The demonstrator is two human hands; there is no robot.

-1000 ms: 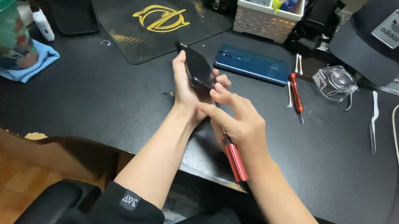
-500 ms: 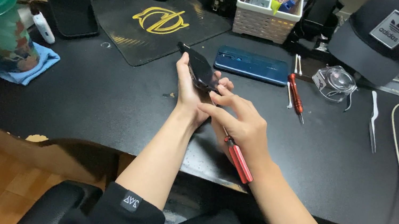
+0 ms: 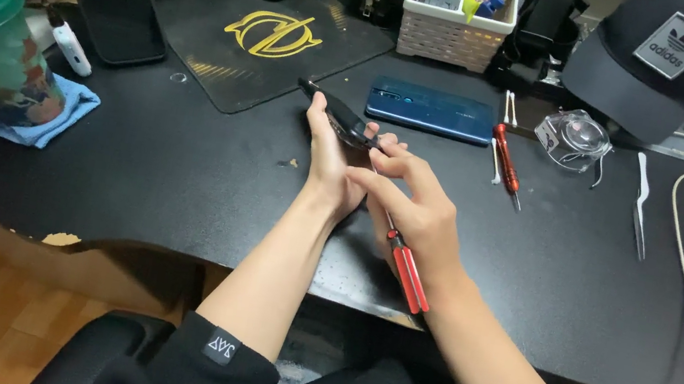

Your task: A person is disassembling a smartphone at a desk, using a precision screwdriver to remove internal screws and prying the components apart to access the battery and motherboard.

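Phone (image 3: pixel 343 118), dark, tilted at mid-frame above worktop (image 3: pixel 177 183). Left hand (image 3: pixel 331 158) fingers clamped on its edge. Right hand (image 3: pixel 418 209) fingers pinched on red screwdriver (image 3: pixel 404 263), tip at phone's back. Probably screw work under way; next move calls for steady tip seating.

Left hand (image 3: pixel 331 158) (right (image 3: pixel 417 214) beside) — both clenched

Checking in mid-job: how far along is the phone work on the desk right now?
Done: a blue back cover lies apart on the desk. In hand: the left hand holds a dark phone tilted, while the right hand works a red screwdriver at it. Left: a second red screwdriver and white tweezers lie unused.
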